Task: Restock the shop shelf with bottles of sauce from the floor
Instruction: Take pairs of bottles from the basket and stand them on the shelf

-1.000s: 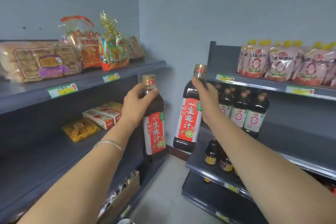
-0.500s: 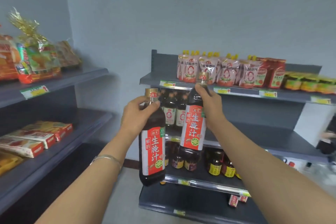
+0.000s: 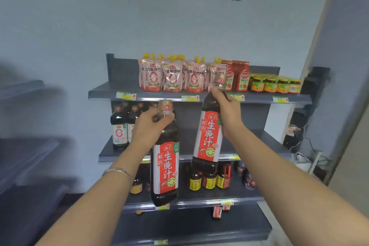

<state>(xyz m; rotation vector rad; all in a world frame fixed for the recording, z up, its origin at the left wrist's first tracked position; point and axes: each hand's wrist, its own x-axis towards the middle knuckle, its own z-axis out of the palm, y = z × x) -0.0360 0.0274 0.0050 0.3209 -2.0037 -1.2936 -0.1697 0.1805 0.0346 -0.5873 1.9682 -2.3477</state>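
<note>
The shelf unit (image 3: 199,98) stands ahead, its middle shelf (image 3: 259,142) bare on the right. Each sauce bottle hangs before it: left hand (image 3: 148,128) and right hand (image 3: 227,112) wrapped around necks. Carrying step; next, stand both upright there.

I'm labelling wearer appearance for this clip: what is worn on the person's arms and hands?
Both forearms are bare, with no sleeves in view and no gloves. The left hand has a thin silver bangle around its wrist. The right hand and its wrist carry nothing; no rings show on the fingers.
</note>
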